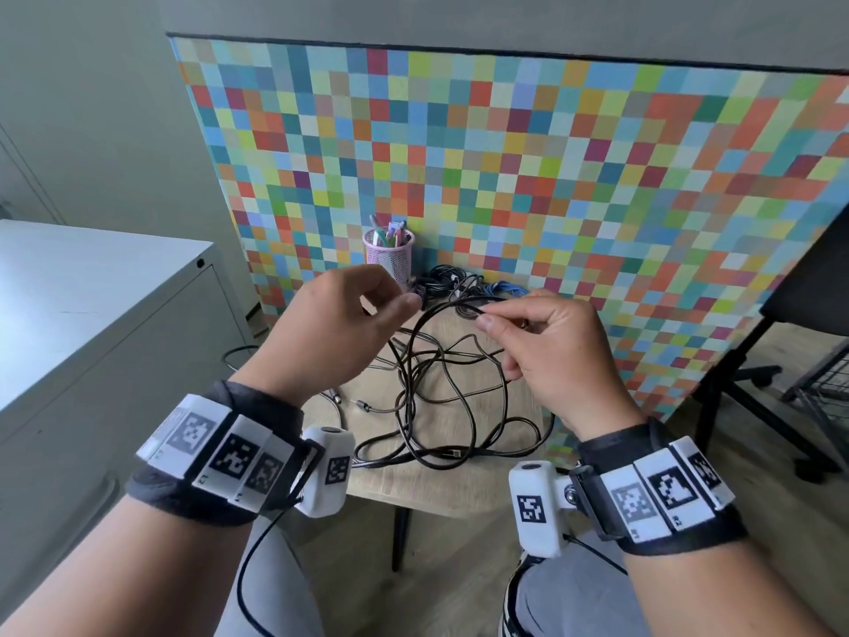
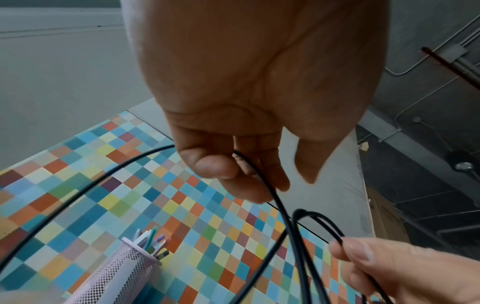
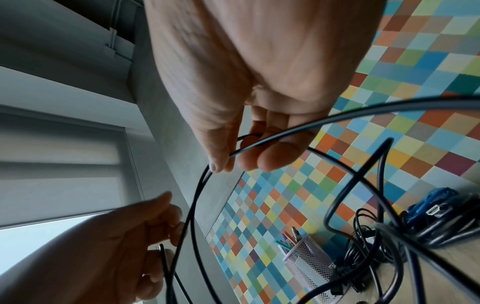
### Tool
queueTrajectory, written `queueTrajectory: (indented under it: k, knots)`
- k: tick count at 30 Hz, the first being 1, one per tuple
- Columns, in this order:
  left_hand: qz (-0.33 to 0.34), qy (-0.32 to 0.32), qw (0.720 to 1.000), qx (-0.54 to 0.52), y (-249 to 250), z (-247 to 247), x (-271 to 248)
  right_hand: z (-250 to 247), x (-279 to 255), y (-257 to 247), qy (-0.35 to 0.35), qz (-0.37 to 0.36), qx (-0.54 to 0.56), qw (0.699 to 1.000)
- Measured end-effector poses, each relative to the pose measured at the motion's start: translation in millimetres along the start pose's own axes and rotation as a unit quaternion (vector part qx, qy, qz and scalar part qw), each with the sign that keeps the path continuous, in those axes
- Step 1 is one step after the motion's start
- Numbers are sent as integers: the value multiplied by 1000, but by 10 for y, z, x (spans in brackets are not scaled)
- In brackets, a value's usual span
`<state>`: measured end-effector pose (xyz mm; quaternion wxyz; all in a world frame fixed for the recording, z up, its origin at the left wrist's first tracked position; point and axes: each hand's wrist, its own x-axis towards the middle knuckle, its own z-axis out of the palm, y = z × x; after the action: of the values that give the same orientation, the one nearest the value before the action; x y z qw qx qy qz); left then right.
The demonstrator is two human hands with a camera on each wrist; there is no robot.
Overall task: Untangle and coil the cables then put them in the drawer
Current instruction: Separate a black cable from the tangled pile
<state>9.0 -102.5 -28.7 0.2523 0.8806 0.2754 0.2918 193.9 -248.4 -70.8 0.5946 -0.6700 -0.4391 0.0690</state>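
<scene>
Both hands, left hand [image 1: 342, 324] and right hand [image 1: 546, 347], pinch 1 black cable [image 1: 441, 310] above the table [image 1: 441, 494].

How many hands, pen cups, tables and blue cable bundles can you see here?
Hands: 2, the left hand and the right hand, each pinching the black cable
Pink pen cups: 1
Tables: 1
Blue cable bundles: 1
Total: 5
</scene>
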Motion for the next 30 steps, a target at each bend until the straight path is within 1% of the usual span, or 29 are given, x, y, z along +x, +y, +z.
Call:
queueTrajectory:
  k: [3, 6, 10, 12, 15, 18, 20, 21, 22, 24, 25, 26, 30]
  knots:
    - [18, -28, 999, 19, 64, 42, -64, 27, 8, -17, 11, -3, -2, 1000]
    - [49, -6, 997, 65, 70, 137, -70, 54, 19, -33, 22, -7, 10, 1000]
    - [33, 14, 994, 104, 54, 198, -45, 53, 18, -11, 22, -27, 16, 999]
    - [40, 20, 993, 105, 36, 207, -26, 44, 15, 2, 22, -27, 19, 999]
    - [39, 32, 996, 79, 4, 180, 19, 21, 15, 27, 22, -13, 15, 1000]
    - [4, 45, 998, 35, -67, 124, 86, -50, 16, 86, 28, 27, 17, 999]
    - [-24, 64, 997, -29, -119, 93, 125, -118, 12, 137, 39, 45, 14, 998]
    - [-44, 83, 992, -85, -137, 78, 144, -149, 11, 166, 44, 56, 13, 997]
    - [-69, 111, 979, -157, -146, 57, 161, -177, 11, 202, 47, 68, 11, 996]
    - [-110, 181, 931, -298, -136, -14, 194, -227, 5, 272, 46, 94, 5, 994]
    - [-118, 215, 907, -342, -127, -60, 214, -250, -1, 307, 40, 105, -1, 994]
    - [-114, 243, 892, -364, -125, -104, 237, -271, -8, 339, 31, 114, -9, 993]
    - [-47, 316, 861, -395, -112, -227, 299, -350, -28, 450, 6, 149, -59, 987]
